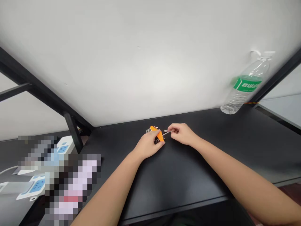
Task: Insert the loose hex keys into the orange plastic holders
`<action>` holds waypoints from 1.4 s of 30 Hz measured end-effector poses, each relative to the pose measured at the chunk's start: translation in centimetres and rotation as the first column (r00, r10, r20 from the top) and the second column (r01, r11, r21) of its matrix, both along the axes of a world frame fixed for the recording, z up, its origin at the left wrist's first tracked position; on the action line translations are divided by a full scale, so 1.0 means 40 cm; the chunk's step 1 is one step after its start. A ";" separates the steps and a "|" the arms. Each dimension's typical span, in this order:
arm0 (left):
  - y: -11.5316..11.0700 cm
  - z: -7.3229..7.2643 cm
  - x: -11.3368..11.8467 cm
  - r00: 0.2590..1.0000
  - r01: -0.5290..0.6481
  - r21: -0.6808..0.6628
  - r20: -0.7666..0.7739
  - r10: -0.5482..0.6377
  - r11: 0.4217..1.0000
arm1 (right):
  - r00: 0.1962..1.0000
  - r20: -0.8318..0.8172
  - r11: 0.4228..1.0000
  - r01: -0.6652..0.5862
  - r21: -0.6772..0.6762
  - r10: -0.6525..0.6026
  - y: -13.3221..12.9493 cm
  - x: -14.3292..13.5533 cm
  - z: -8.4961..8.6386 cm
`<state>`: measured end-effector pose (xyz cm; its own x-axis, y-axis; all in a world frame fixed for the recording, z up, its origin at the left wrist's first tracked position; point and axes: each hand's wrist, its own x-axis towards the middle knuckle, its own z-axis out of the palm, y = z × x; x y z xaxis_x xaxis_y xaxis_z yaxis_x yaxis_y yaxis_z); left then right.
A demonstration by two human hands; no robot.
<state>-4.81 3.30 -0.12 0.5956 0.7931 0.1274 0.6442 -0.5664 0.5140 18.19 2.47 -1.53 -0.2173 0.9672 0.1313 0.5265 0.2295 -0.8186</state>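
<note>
An orange holder (160, 136) with several thin metal rods through it is gripped between the thumb and fingers of my left hand (148, 145), low over the black tabletop. Just to the right, my right hand (182, 133) pinches the end of a thin metal rod (166, 133) that reaches left to the orange holder. A short second rod end shows by my right fingertips; whether it is held cannot be made out. What the rods are is too small to tell.
A clear plastic bottle with a green label (248, 83) stands at the back right of the black table (178, 185), against the white wall. White power strips (37, 185) and blurred-out items lie at the left, beyond a black metal frame (72, 131).
</note>
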 end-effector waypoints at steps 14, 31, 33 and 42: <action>-0.002 -0.006 0.001 0.998 -0.052 0.042 -0.034 0.053 0.998 | 0.800 0.599 0.991 -0.043 0.131 -0.044 0.015 0.039 -0.002; -0.014 0.006 0.006 0.991 0.070 -0.017 0.115 -0.068 0.997 | 0.928 -0.231 0.949 -0.311 -0.050 0.292 -0.024 -0.019 0.012; -0.015 0.007 0.005 0.991 0.086 -0.026 0.104 -0.082 0.996 | 0.899 -0.331 0.926 -0.348 -0.147 0.286 -0.017 -0.017 0.003; -0.005 0.000 0.000 1.000 -0.001 -0.019 -0.006 0.001 1.000 | 0.981 -0.162 0.967 -0.138 -0.212 0.105 0.000 0.014 0.018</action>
